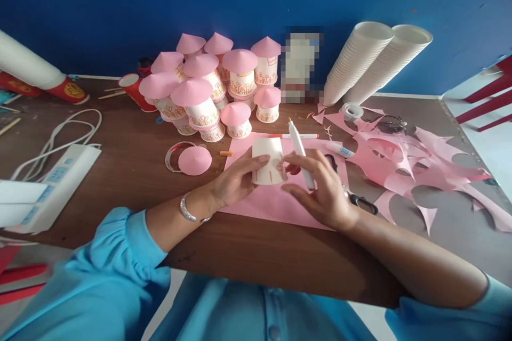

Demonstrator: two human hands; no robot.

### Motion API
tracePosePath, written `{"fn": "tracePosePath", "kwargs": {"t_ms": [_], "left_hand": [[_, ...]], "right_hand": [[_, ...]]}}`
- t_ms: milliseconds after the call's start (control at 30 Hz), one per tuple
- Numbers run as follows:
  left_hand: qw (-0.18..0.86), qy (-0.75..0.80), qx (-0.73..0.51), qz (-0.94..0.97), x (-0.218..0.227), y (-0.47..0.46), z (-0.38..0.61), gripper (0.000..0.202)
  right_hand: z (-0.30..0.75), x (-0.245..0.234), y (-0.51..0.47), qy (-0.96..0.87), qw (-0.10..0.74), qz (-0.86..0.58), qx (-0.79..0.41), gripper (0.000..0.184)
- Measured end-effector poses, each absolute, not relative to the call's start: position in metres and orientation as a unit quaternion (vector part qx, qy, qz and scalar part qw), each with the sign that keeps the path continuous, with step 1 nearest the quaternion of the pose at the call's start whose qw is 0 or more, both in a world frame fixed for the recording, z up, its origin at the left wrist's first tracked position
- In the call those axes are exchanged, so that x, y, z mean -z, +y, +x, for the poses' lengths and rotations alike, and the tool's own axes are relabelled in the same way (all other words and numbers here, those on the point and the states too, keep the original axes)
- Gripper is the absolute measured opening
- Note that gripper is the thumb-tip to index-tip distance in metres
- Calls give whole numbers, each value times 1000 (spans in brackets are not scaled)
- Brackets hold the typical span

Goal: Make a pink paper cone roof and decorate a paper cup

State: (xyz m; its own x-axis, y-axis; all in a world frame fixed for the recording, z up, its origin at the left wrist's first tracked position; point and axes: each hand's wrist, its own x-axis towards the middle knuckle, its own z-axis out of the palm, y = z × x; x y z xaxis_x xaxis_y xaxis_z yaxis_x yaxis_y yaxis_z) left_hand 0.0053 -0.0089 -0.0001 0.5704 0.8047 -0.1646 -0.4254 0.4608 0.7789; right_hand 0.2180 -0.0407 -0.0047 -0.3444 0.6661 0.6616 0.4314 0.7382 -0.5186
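My left hand (238, 177) grips a white paper cup (267, 160) turned upside down, with a few red lines and a small flower drawn near its rim. A white marker (298, 150) is held in my right hand (326, 186), its tip pointing up and away from the cup. The fingertips of that hand reach close to the cup's right side. Beneath both hands lies a sheet of pink paper (248, 205). A red and white marker (296, 136) rests along the sheet's far edge, and black-handled scissors (363, 203) lie to the right.
Several decorated cups with pink cone roofs (200, 98) stand back left. One loose pink cone (194, 160) lies near a tape roll. Two tall cup stacks (356, 64) lean against the blue wall. Pink paper scraps (396, 157) spread right; a power strip (56, 186) sits left.
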Motion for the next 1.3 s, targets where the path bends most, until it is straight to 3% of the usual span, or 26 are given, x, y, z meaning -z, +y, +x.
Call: {"fn": "tracePosePath", "kwargs": {"t_ms": [100, 267, 367, 533, 733, 867, 1100, 1300], "left_hand": [[816, 215, -347, 410, 2, -11, 5, 54], [809, 200, -319, 451, 6, -14, -2, 100], [785, 220, -326, 478, 9, -14, -6, 111], [722, 288, -355, 520, 10, -13, -9, 110], [718, 324, -322, 525, 1, -13, -8, 111], [717, 330, -318, 525, 0, -13, -2, 105], [730, 284, -309, 540, -6, -12, 1, 92], [691, 332, -319, 557, -2, -8, -6, 85]], "right_hand": [[214, 12, -44, -828, 423, -349, -117, 44], [215, 13, -48, -824, 426, -359, -103, 44], [214, 12, -47, -822, 426, -364, -101, 44], [220, 8, -43, -824, 434, -350, -105, 51], [233, 5, -44, -806, 497, -308, -90, 40], [228, 9, -46, -835, 467, -289, -45, 41], [218, 15, -47, -851, 433, -292, -44, 20], [225, 7, -46, -844, 470, -244, -85, 20]]}}
